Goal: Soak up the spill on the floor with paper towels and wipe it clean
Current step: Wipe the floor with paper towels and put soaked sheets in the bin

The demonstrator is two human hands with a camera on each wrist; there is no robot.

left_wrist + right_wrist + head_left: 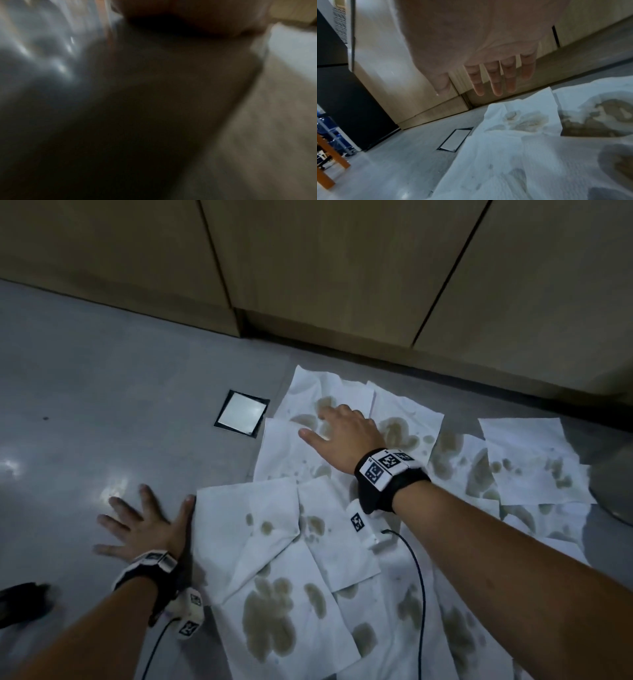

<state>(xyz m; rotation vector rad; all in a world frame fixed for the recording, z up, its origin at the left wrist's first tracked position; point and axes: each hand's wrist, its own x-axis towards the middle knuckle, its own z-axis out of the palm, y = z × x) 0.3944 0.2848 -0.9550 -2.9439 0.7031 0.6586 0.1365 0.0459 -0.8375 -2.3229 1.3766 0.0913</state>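
Several white paper towels (342,542) lie spread over the grey floor (102,405), blotched with brown wet patches (267,621) where the spill soaks through. My right hand (337,428) is over the far towels, fingers straight and spread; in the right wrist view the right hand (489,77) hovers a little above the stained towel (522,121), holding nothing. My left hand (144,525) lies flat on the bare floor with fingers splayed, its thumb against the left edge of the nearest towel. The left wrist view is dark and blurred.
Beige cabinet doors (325,268) and a dark kickboard run along the back. A square metal floor hatch (241,412) sits just left of the towels. A grey round object (616,487) is at the right edge. A dark object (20,601) lies at lower left.
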